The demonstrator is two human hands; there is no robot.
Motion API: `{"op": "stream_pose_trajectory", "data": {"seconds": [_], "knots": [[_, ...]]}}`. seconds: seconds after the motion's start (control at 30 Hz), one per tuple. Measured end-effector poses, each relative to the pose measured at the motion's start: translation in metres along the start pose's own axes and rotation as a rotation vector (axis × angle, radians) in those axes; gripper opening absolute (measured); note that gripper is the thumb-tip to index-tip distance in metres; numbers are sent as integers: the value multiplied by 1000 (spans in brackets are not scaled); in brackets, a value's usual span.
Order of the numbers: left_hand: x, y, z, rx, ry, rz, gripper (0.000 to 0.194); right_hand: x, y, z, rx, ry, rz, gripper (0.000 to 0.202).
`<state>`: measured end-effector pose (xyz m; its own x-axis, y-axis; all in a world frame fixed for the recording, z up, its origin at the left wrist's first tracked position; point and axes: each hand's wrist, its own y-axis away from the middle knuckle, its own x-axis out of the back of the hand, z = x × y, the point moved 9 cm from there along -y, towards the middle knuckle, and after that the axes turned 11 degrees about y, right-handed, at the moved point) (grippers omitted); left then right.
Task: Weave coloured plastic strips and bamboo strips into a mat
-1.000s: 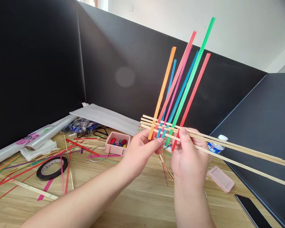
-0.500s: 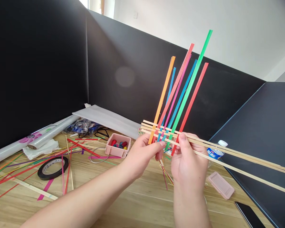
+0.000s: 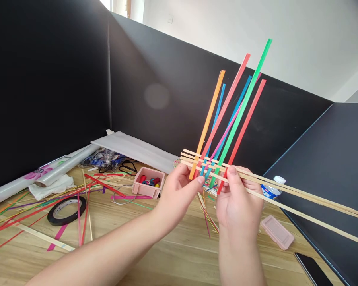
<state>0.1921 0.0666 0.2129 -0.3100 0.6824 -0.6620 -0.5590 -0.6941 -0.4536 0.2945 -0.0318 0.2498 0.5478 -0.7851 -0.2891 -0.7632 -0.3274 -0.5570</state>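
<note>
Both hands hold up a loose weave of flat strips above the table. Several plain bamboo strips (image 3: 286,186) run sideways and stick out far to the right. Across them stand coloured strips: an orange strip (image 3: 209,119), a green strip (image 3: 250,95), a red strip (image 3: 247,123), a pink-red strip (image 3: 229,99), blue ones and a slanting magenta strip (image 3: 226,131). My left hand (image 3: 180,190) pinches the weave at its left end, near the lower ends of the orange and blue strips. My right hand (image 3: 240,200) grips the bamboo strips beside the red strip, thumb on top.
Loose coloured strips and a black tape roll (image 3: 66,210) lie on the table at left. A pink box (image 3: 148,182) holds small coloured pieces. At right are a pink lid (image 3: 277,232), a phone (image 3: 314,270) and a bottle (image 3: 271,190). Black panels (image 3: 167,79) surround the table.
The weave and both hands have shifted slightly to the right. The magenta strip has tilted rightward, its top now behind the green strip instead of beside the pink-red one.
</note>
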Motion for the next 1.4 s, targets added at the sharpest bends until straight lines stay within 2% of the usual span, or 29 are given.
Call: {"op": "stream_pose_trajectory", "data": {"seconds": [0.1, 0.27, 0.9, 1.4], "knots": [[1, 2, 7, -69, -41, 47, 13, 1, 0, -1, 11, -1, 11, 15], [2, 2, 4, -19, -73, 72, 16, 3, 0, -2, 21, 0, 21, 13], [9, -1, 9, -74, -352, 77, 16, 6, 0, -6, 44, 43, 37, 13], [13, 0, 10, -107, -436, 93, 15, 5, 1, -7, 73, 72, 27, 13]]}}
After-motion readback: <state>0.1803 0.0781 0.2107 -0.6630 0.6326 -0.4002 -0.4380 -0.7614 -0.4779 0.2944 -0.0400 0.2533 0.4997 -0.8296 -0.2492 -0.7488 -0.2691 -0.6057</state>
